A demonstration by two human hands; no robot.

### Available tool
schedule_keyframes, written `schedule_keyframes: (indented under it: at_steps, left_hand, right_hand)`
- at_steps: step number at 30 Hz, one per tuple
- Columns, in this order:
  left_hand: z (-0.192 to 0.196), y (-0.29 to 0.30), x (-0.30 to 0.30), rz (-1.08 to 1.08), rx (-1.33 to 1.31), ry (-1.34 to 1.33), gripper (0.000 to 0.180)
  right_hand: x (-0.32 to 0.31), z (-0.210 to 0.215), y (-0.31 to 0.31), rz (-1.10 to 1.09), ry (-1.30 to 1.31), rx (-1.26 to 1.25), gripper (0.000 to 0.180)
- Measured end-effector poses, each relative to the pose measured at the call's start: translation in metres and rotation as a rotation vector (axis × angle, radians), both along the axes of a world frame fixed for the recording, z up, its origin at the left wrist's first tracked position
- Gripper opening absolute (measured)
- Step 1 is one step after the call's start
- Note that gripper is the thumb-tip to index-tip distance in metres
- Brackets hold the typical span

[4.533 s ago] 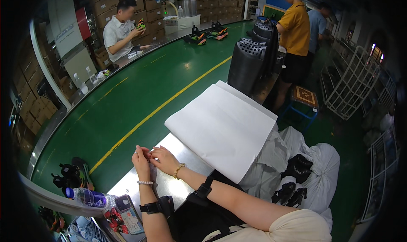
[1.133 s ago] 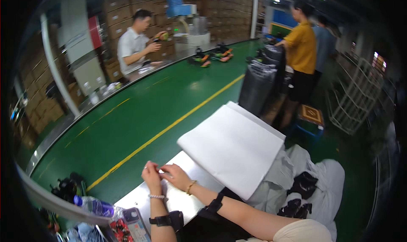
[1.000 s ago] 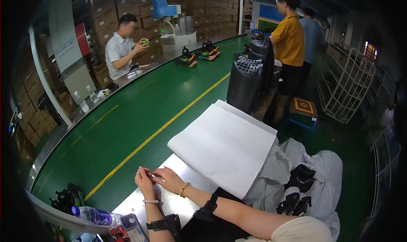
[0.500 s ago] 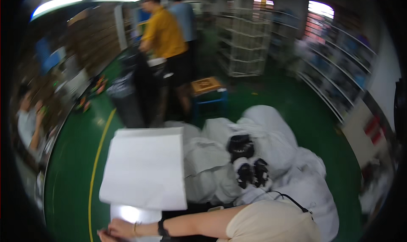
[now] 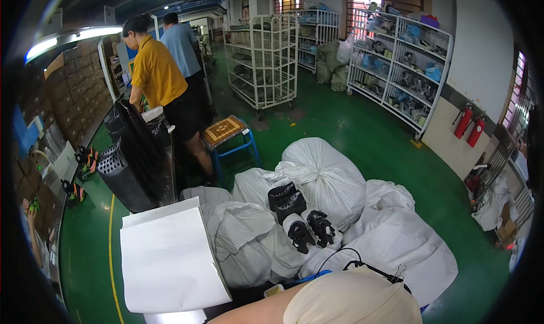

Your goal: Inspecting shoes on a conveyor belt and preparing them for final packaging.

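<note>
Neither of my hands shows; only my right upper arm in a cream sleeve (image 5: pixel 351 298) crosses the lower edge, its hand out of the picture. Nearest the arm lies a stack of large white sheets (image 5: pixel 170 261), with a bright white surface (image 5: pixel 173 317) below it. Bulky white sacks (image 5: pixel 323 176) are heaped just beyond. Atop them rest a black strappy piece (image 5: pixel 286 202) and a pair of black-and-white items (image 5: pixel 310 230) that look like sandals. A thin black cable (image 5: pixel 334 253) curves beside my sleeve.
A person in a yellow shirt (image 5: pixel 158 72) stands at a bench with black baskets (image 5: pixel 122 176). A blue stool (image 5: pixel 226 134) stands behind the sacks. Wheeled white racks (image 5: pixel 263 66) and shelves (image 5: pixel 396 69) are farther back. Colourful sandals (image 5: pixel 85 159) lie on the green surface at left.
The view has swung to the right and sharpened. My right forearm and hand, earlier at the lower left below the white sheets, have gone out of the picture.
</note>
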State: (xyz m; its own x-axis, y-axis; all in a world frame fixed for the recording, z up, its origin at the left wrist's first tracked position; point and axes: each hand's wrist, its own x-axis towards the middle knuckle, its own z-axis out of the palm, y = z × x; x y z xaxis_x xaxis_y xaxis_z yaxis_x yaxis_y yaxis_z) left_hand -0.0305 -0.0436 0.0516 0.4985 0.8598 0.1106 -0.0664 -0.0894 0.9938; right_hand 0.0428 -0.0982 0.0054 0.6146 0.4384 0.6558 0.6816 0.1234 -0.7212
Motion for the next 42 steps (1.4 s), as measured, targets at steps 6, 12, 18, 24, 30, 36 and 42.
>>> schedule_keyframes:
  at_steps: [6, 12, 18, 24, 30, 36, 42]
  left_hand:
    - [-0.026, 0.03, 0.001, -0.24, 0.018, 0.015, 0.036]
    - [-0.055, 0.038, 0.006, 0.136, 0.398, -0.097, 0.03]
    - [-0.036, 0.029, 0.0, 0.081, -0.068, -0.184, 0.039]
    - [-0.032, 0.031, -0.004, 0.15, -0.024, -0.245, 0.041]
    - [-0.029, 0.032, -0.006, 0.155, -0.083, -0.29, 0.041]
    - [-0.029, 0.031, -0.006, 0.158, -0.076, -0.302, 0.042]
    - [-0.029, 0.032, -0.006, 0.172, -0.125, -0.307, 0.044]
  right_hand:
    - [0.01, 0.008, -0.01, 0.056, 0.119, -0.216, 0.017]
    - [0.004, 0.002, -0.008, 0.247, 0.203, -0.252, 0.025]
    - [0.003, 0.006, -0.012, 0.234, 0.043, -0.198, 0.023]
    - [0.001, 0.008, -0.014, 0.232, 0.002, -0.283, 0.021]
    - [0.003, 0.004, -0.014, 0.231, -0.06, -0.282, 0.017]
    - [0.004, 0.002, -0.015, 0.264, -0.037, -0.313, 0.016]
    - [0.005, -0.003, -0.014, 0.268, -0.086, -0.298, 0.016]
